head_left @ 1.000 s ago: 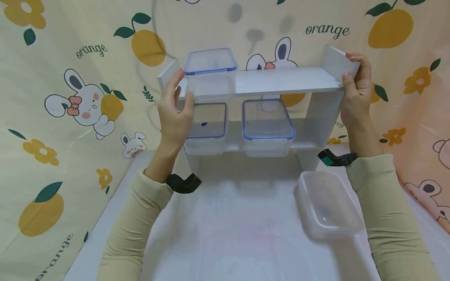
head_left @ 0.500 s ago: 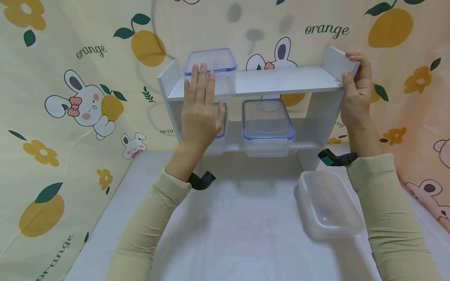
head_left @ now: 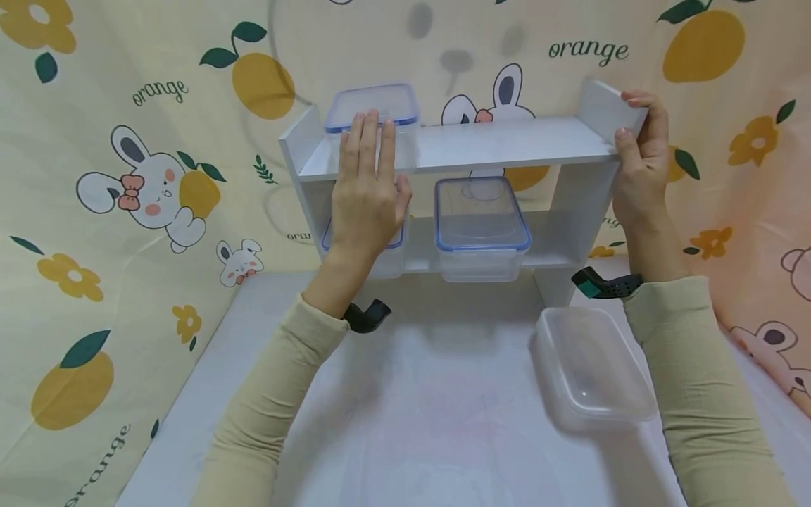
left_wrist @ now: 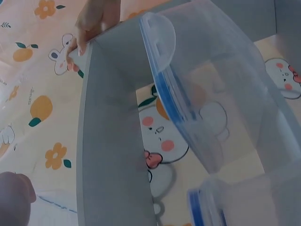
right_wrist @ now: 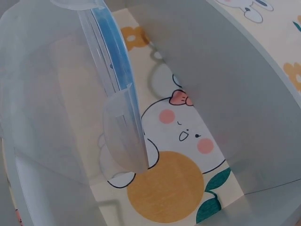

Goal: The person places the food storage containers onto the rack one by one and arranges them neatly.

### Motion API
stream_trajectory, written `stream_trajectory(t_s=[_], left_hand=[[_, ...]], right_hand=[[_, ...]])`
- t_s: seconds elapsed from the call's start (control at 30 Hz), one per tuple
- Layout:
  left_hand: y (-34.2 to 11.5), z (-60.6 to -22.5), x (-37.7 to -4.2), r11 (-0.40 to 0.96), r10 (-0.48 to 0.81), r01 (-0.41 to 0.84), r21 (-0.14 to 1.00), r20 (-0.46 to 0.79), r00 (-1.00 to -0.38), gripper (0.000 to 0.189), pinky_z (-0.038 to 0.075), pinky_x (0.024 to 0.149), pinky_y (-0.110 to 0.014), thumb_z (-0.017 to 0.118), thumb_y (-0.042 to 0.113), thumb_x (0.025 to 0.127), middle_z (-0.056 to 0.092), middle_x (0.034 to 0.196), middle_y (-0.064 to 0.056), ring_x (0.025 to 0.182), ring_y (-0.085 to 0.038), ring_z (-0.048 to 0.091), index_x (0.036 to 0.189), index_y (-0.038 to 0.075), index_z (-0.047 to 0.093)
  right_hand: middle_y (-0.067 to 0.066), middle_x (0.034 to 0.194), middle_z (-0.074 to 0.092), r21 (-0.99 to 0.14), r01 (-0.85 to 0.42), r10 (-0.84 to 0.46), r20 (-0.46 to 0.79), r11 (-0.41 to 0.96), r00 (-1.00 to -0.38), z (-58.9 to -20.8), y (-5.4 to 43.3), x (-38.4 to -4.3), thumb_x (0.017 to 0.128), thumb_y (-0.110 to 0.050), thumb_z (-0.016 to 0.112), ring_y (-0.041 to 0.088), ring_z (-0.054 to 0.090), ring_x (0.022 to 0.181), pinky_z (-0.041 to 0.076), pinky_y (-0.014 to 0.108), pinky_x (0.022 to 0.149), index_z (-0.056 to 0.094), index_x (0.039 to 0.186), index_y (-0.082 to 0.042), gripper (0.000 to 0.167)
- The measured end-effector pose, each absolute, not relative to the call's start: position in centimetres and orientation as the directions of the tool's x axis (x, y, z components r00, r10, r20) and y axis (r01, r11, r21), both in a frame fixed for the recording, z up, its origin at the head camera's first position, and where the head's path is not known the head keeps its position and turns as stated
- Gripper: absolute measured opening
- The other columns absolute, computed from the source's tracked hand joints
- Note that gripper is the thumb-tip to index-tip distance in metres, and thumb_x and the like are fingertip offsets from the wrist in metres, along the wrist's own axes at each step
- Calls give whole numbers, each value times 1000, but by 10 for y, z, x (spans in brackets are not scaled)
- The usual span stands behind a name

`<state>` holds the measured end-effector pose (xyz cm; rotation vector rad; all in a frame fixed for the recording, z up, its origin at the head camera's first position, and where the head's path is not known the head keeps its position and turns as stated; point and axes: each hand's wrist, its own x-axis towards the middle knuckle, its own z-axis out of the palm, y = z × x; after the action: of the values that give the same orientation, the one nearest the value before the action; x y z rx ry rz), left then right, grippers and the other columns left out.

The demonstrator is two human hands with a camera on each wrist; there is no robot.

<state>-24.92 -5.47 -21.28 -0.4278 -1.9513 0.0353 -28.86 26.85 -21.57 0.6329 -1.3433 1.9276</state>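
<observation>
My left hand [head_left: 369,190] lies with straight fingers against the front of a clear lidded food container [head_left: 370,104], which stands at the left end of the white shelf unit's [head_left: 507,142] top board. Its palm covers much of a second clear container [head_left: 388,264] below. At the upper right corner, my right hand [head_left: 643,162] grips the shelf's raised side panel, thumb in front and fingers over the edge. A third blue-rimmed container [head_left: 483,215] sits to the right on the middle board. In the left wrist view, a clear container [left_wrist: 216,84] fills the middle.
A lidless translucent container [head_left: 595,366] stands on the white table [head_left: 431,408], in front of the shelf's right leg. Behind and at both sides hangs a printed cloth [head_left: 253,141] with oranges and rabbits. Black wrist cameras [head_left: 369,317] are worn on both arms.
My left hand has moved right, from the upper container's left side to its front, and its fingers have straightened. That container has shifted slightly left. My right hand keeps its hold.
</observation>
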Motion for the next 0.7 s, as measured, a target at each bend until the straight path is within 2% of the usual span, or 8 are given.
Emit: stream_trajectory(t_s=[0.2,0.43,0.7], left_hand=[[-65,-209,-251,941,303,267,-209,871,-386,51,29,122,-43,44,23,99,44,147,-24,141,-37,38,142,-4,40],[-75,-207,-251,939,274,305,-160,883,-381,49,30,121,-43,45,20,98,47,144,-25,139,-39,40,140,-5,43],[-83,-208,-252,933,246,347,-95,873,-421,50,25,123,-44,45,19,98,41,148,-24,143,-38,34,142,-5,40]], right_hand=[[0,135,45,-604,-766,266,718,-219,-643,-215,270,-289,95,9,37,15,34,136,21,25,123,50,113,-12,30],[0,135,45,-610,-763,267,715,-215,-646,-215,270,-290,95,8,36,14,34,137,20,24,123,50,113,-13,31],[-1,136,46,-613,-759,267,711,-218,-651,-216,270,-290,96,8,36,14,34,137,21,24,123,50,113,-13,30]])
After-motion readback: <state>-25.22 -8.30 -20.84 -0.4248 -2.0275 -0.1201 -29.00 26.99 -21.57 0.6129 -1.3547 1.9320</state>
